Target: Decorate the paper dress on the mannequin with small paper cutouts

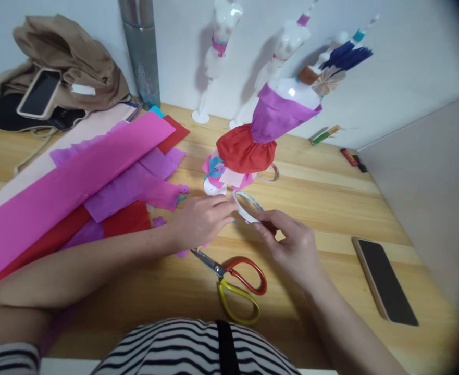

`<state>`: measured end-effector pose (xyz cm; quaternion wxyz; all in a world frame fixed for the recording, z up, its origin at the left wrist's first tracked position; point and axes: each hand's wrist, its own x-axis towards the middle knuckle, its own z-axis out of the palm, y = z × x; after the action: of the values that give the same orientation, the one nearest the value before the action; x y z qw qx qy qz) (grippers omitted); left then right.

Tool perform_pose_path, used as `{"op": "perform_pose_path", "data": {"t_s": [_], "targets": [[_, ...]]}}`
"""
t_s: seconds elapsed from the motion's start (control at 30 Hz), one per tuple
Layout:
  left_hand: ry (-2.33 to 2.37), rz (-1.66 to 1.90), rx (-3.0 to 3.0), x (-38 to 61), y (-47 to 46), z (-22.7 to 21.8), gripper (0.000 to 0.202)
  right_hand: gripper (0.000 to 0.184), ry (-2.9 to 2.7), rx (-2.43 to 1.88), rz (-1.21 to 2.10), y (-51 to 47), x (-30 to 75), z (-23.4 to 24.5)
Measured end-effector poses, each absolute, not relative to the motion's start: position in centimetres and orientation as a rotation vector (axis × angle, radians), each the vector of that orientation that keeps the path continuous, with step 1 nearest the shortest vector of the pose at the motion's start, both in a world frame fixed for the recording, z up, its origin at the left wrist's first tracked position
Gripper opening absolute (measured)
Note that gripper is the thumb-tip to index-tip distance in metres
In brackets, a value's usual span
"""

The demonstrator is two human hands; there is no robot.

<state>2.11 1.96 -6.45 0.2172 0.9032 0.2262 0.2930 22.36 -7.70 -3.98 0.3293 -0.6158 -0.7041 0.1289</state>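
My left hand [200, 221] and my right hand [292, 245] meet over the middle of the wooden table [331, 208], both pinching a white roll of tape [247, 205]. The left fingers grip its near-left edge, the right fingers hold its lower right side. Just behind the tape stands a doll figure [270, 120] wearing a purple paper top and a red paper skirt, with pink and blue paper scraps at its base. Scissors [235, 278] with one red and one yellow handle lie on the table right below my hands.
Large sheets of pink, purple and red tissue paper [76, 182] cover the left side. A phone [385, 281] lies at the right. Further back are two bare white doll figures [221, 47], a metal bottle [143, 52], a brown garment with another phone [41, 94], and markers [325, 134].
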Motion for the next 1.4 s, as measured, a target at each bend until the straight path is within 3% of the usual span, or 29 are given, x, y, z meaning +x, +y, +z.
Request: {"op": "perform_pose_path", "data": {"t_s": [0.53,1.0,1.2,1.4], "targets": [[0.429,0.965,2.860,1.4,2.0,-7.2,0.031,0.010,-1.763,-1.597,0.374,-7.6,21.8,-3.6],[0.602,0.792,2.346,2.5,1.9,-5.1,0.019,0.012,-1.815,-1.525,0.445,-7.6,22.0,-2.5],[0.603,0.521,1.971,2.5,1.5,-3.6,0.015,0.009,-1.616,-1.576,0.684,-7.5,22.8,-3.0],[0.681,0.401,1.476,2.9,1.6,-3.6,0.010,0.019,-1.378,-1.372,0.949,-7.7,24.4,-3.4]]}}
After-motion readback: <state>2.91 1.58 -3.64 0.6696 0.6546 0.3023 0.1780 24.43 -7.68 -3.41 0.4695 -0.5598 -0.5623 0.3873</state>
